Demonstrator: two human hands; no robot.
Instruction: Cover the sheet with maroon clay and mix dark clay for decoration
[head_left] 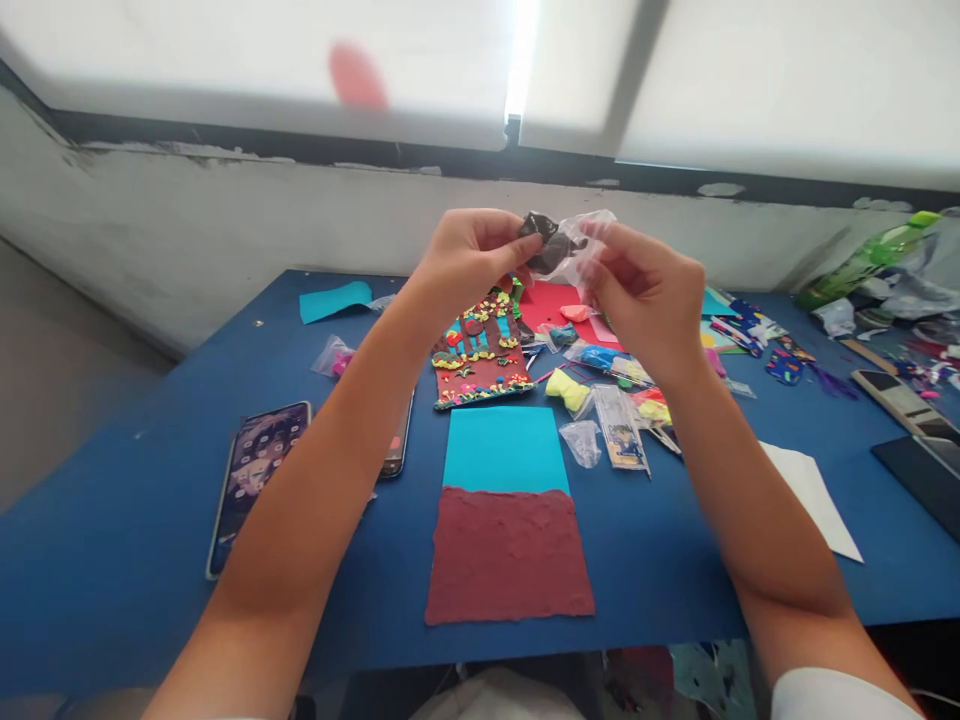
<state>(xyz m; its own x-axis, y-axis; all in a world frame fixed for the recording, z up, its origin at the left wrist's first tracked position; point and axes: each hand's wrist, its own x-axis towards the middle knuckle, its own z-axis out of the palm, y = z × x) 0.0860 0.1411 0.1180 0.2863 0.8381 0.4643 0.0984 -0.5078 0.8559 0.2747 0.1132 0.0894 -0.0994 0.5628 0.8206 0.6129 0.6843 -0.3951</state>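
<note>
Above the far part of the desk, my left hand (480, 250) pinches a dark lump of modelling clay (553, 252) in a clear plastic bag (589, 235). The fingers of my right hand (641, 285) are closed on the other end of that bag. Below them lies a blue card (506, 447), its near half covered by a flat reddish-brown clay layer (510, 555). Behind the card is a decorated clay picture (484, 350) with small colourful pieces, partly hidden by my left forearm.
A phone (259, 470) lies at the left, with another phone (397, 435) beside my left forearm. Yellow clay (568, 390), bagged blue clay (604, 358) and a small printed packet (621, 428) sit right of centre. White paper (810, 500) and a green bottle (870, 262) are farther right.
</note>
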